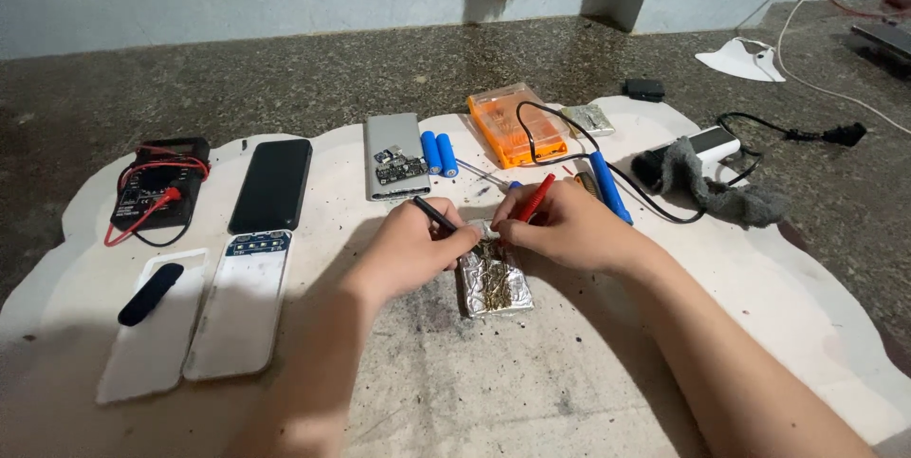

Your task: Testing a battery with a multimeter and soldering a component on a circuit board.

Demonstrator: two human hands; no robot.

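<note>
My left hand [410, 251] grips a black probe [434, 214], its tip pointing down at a foil-wrapped pack [493, 282] with thin wires on top. My right hand [563, 226] grips a red probe [536, 197], and its tip meets the same pack's upper end. Both hands rest on the white mat [531, 392], close together over the pack. A black multimeter [157, 183] with red leads lies at the far left.
On the mat lie a black phone-like slab [273, 185], a silver case with a circuit board [394, 156], two blue cylindrical cells [438, 152], an orange tool box [515, 124], a blue-handled tool [607, 187], two white covers [237, 301] and a grey rag [731, 194].
</note>
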